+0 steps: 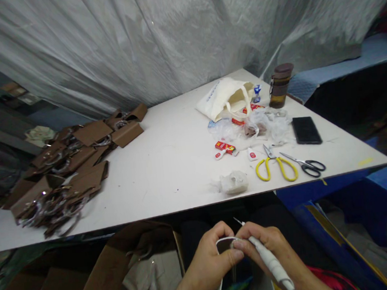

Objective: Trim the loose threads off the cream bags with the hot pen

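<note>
Below the table's front edge, my left hand pinches a thin white cord loop between thumb and fingers. My right hand is closed around a white pen-shaped tool whose fine metal tip points up and left, just above the cord. The two hands touch at the fingertips over my lap. What hangs from the cord under the hands is hidden.
The white table carries a heap of brown leather tags at left, yellow scissors, black scissors, a phone, a cream tote bag, a brown bottle, glue tubes, a white wad. An open cardboard box stands below left.
</note>
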`<state>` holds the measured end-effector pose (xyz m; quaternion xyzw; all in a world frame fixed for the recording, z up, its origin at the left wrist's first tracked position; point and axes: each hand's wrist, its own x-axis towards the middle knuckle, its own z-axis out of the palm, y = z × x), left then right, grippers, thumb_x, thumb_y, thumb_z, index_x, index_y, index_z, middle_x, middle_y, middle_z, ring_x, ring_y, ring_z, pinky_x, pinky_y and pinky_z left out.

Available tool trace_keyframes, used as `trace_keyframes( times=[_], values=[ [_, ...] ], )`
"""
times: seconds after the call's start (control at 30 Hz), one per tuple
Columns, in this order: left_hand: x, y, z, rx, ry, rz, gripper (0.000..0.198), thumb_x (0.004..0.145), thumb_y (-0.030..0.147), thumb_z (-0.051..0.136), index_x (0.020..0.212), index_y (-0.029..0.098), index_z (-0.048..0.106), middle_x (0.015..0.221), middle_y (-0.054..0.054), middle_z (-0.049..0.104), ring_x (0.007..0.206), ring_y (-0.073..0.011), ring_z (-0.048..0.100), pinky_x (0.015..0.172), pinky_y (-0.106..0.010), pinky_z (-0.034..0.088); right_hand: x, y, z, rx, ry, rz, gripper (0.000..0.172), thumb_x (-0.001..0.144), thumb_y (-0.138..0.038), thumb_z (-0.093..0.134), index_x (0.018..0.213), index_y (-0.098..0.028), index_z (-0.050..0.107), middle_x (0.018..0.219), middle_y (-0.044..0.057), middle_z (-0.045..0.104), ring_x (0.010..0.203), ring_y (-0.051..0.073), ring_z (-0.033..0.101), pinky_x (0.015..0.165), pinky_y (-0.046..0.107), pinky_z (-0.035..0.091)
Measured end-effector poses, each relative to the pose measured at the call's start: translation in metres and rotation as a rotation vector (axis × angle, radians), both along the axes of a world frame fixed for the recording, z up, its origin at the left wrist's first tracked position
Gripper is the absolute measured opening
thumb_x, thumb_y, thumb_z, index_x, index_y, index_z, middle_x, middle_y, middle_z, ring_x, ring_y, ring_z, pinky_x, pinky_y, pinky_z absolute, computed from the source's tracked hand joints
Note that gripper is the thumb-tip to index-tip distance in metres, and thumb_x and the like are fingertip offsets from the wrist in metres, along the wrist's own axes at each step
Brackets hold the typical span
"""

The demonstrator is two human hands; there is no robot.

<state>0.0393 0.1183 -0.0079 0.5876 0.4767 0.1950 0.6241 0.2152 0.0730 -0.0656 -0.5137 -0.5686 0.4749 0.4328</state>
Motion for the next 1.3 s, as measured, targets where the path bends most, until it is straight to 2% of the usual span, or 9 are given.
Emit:
trace_keyframes(
  times=[0.13, 0.23, 0.33, 0.47, 0.67, 0.77, 0.93, 1.13, 1.3],
  values=[
    [-0.010, 0.013, -0.012, -0.127, -0.120, 0.080, 0.041, 0.068, 0.046, 0.088, 0.080, 0.014, 0.066, 0.068, 0.002, 0.058, 0.064, -0.0124, 0.046, 0.061, -0.024, 0.033, 0.003, 0.009, -0.002, 0.052, 0.006, 0.010, 0.032, 0.103, -0.045, 0.058, 0.090, -0.021, 0.074, 0.072, -0.001, 0.069, 0.062, 0.012, 0.062, 0.057, 0.018, 0.046],
    [-0.023, 0.026, -0.014, -0.216, -0.179, 0.180, 0.046, 0.063, 0.050, 0.093, 0.078, 0.012, 0.074, 0.066, -0.002, 0.063, 0.062, -0.0136, 0.051, 0.061, -0.025, 0.037, 0.015, 0.015, -0.005, 0.042, 0.030, -0.108, 0.029, 0.103, -0.047, 0.057, 0.104, -0.024, 0.074, 0.086, 0.003, 0.078, 0.078, 0.018, 0.075, 0.071, 0.019, 0.057],
    [-0.033, 0.038, -0.017, -0.303, -0.260, 0.347, 0.042, 0.057, 0.047, 0.097, 0.074, 0.015, 0.075, 0.065, -0.003, 0.066, 0.060, -0.0156, 0.055, 0.061, -0.027, 0.040, 0.034, 0.024, -0.013, 0.050, 0.049, -0.215, 0.035, 0.105, -0.050, 0.052, 0.125, -0.027, 0.070, 0.102, 0.006, 0.081, 0.096, 0.022, 0.078, 0.088, 0.025, 0.061],
    [-0.030, 0.042, -0.032, -0.403, -0.367, 0.485, 0.040, 0.058, 0.047, 0.097, 0.075, 0.020, 0.074, 0.066, -0.003, 0.067, 0.059, -0.0170, 0.058, 0.061, -0.028, 0.044, 0.054, 0.041, -0.021, 0.186, -0.040, -0.279, 0.039, 0.105, -0.051, 0.050, 0.132, -0.029, 0.069, 0.106, 0.006, 0.077, 0.086, 0.019, 0.076, 0.075, 0.023, 0.063],
    [-0.004, 0.032, -0.063, -0.386, -0.297, 0.471, 0.051, 0.056, 0.054, 0.096, 0.078, 0.016, 0.070, 0.065, -0.002, 0.065, 0.060, -0.0147, 0.055, 0.060, -0.025, 0.039, 0.054, 0.065, -0.016, 0.053, -0.207, -0.405, 0.033, 0.102, -0.050, 0.054, 0.109, -0.023, 0.071, 0.082, 0.002, 0.072, 0.070, 0.017, 0.070, 0.062, 0.022, 0.058],
    [0.003, 0.029, -0.062, -0.228, -0.139, 0.511, 0.046, 0.063, 0.054, 0.091, 0.076, 0.015, 0.072, 0.062, -0.001, 0.064, 0.061, -0.0153, 0.053, 0.061, -0.026, 0.037, 0.050, 0.075, -0.017, 0.068, -0.205, -0.394, 0.029, 0.100, -0.050, 0.060, 0.102, -0.022, 0.069, 0.079, 0.001, 0.073, 0.071, 0.018, 0.071, 0.063, 0.023, 0.057],
    [0.013, 0.029, -0.057, -0.015, 0.062, 0.493, 0.021, 0.075, 0.036, 0.078, 0.068, 0.015, 0.074, 0.064, -0.003, 0.066, 0.065, -0.0187, 0.055, 0.064, -0.029, 0.039, 0.045, 0.088, -0.022, 0.280, -0.270, -0.361, 0.021, 0.101, -0.042, 0.064, 0.099, -0.024, 0.073, 0.090, 0.002, 0.078, 0.080, 0.019, 0.074, 0.075, 0.026, 0.059],
    [0.021, 0.030, -0.081, -0.138, 0.025, 0.477, 0.024, 0.075, 0.037, 0.077, 0.068, 0.016, 0.066, 0.058, 0.001, 0.058, 0.059, -0.0150, 0.048, 0.060, -0.027, 0.036, 0.042, 0.105, -0.027, 0.468, -0.411, -0.293, 0.017, 0.104, -0.034, 0.060, 0.103, -0.022, 0.071, 0.090, 0.003, 0.078, 0.081, 0.019, 0.075, 0.076, 0.029, 0.058],
    [0.018, 0.035, -0.084, -0.184, 0.003, 0.469, 0.030, 0.073, 0.041, 0.079, 0.069, 0.016, 0.063, 0.058, 0.001, 0.056, 0.057, -0.0138, 0.046, 0.058, -0.026, 0.034, 0.039, 0.115, -0.030, 0.464, -0.420, -0.279, 0.016, 0.105, -0.034, 0.059, 0.105, -0.022, 0.070, 0.091, 0.004, 0.077, 0.081, 0.020, 0.074, 0.075, 0.030, 0.058]
  ],
)
